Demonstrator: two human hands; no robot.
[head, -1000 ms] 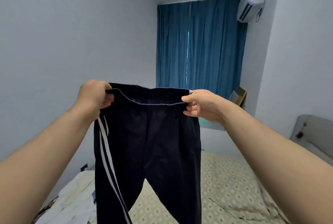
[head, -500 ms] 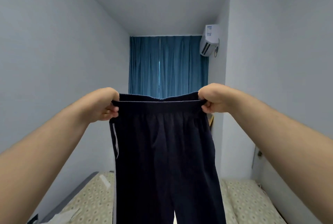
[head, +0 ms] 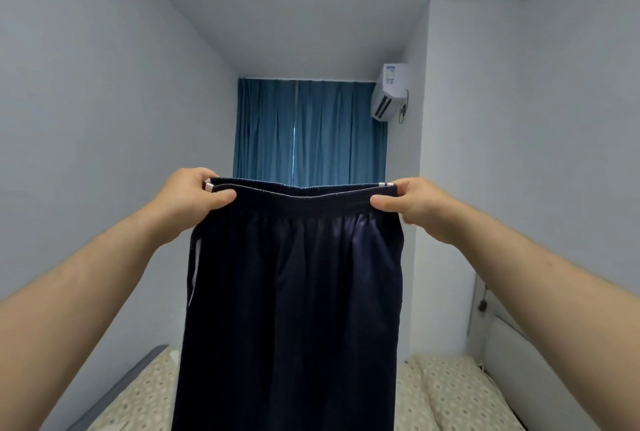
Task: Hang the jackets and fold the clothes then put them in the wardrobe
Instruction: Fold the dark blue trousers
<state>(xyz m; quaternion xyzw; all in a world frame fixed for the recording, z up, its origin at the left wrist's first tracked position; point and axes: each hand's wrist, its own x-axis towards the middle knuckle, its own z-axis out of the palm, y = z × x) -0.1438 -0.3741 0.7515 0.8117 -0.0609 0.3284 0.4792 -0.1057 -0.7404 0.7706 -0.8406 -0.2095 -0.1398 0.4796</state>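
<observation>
— Where are the navy trousers [head: 294,292] held?
— Above the bed [head: 450,392]; the waistband [head: 304,196] ends are pinched by the left hand [head: 188,193] and the right hand [head: 412,203].
— Any writing?
— The air conditioner [head: 389,98] label [head: 389,70] is blurred.

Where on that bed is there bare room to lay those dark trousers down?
Bare bed shows right of the trousers, up to the headboard, and a narrower strip lies left of them, along the grey edge. The middle is hidden behind the trousers, held up by the left hand and right hand.
</observation>
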